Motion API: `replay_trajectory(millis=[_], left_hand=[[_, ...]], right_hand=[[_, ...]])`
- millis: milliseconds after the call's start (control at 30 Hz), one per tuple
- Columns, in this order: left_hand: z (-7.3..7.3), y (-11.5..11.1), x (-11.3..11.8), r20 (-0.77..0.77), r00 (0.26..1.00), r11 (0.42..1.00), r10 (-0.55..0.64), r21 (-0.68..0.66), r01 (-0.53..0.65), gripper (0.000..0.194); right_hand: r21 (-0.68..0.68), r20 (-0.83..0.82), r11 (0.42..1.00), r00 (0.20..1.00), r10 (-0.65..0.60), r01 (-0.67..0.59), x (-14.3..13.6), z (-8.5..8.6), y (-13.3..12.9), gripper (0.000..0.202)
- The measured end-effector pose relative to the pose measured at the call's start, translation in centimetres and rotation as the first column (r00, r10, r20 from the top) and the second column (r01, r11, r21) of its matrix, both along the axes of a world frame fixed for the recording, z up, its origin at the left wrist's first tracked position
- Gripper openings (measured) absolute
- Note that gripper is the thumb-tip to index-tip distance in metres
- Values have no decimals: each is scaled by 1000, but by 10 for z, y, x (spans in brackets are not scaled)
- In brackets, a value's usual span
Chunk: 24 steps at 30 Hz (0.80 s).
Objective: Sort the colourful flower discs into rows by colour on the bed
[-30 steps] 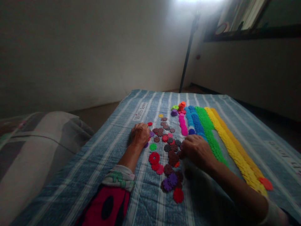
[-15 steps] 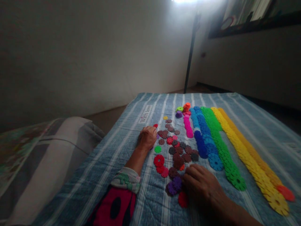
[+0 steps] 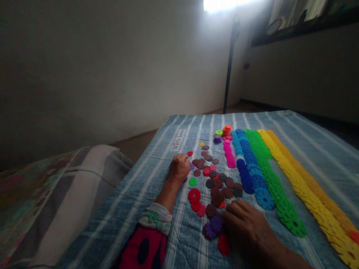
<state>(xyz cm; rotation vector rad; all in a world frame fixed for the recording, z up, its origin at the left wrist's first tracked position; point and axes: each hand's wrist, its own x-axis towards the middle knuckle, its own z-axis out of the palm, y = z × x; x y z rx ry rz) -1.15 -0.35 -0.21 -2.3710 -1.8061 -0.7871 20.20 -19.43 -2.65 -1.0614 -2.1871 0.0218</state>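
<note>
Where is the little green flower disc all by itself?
In the head view the green disc lies on the striped blanket, just right of the left hand, above the big red disc.

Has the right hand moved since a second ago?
Yes. The right hand pulled back toward the person, from beside the blue row down to the purple pieces.

The room is dim, lit mainly by one blown-out white glare at the top edge right of centre, which washes the wall (image 3: 112,74) beneath it grey and fades to near black toward the upper left and far right. The striped blanket (image 3: 308,149) in the middle catches soft, even light, so the coloured discs (image 3: 218,186) look saturated and fairly sharp, while the right hand (image 3: 249,224) at the bottom lies in shade. Wide-angle distortion stretches and softens the edges, with the pillow (image 3: 70,201) at lower left murky, blurred and grainy.
</note>
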Motion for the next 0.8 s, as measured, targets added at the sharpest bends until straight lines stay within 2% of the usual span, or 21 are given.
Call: replay_trajectory(millis=[133,300,400,533,667,800], left_hand=[[1,1,-1,35,999,999,25,-35,-24,25],[10,10,3,37,999,995,-15,-101,18,33],[19,20,5,-48,998,980,-51,-194,41,33],[30,28,9,-190,978,945,-85,-326,19,29],[37,28,15,-319,942,943,-105,-333,-8,26],[44,29,18,-404,895,936,-187,-351,37,28]], right_hand=[[22,-28,1000,1000,-5,6,-2,-2,1,21],[78,-46,997,999,4,-1,-3,-9,5,23],[112,-74,994,997,-3,11,-4,-13,7,23],[88,-99,996,995,-18,27,-5,-15,8,20],[53,-106,999,994,-8,14,-4,-13,8,19],[13,-98,1000,995,-14,15,-3,-12,7,17]])
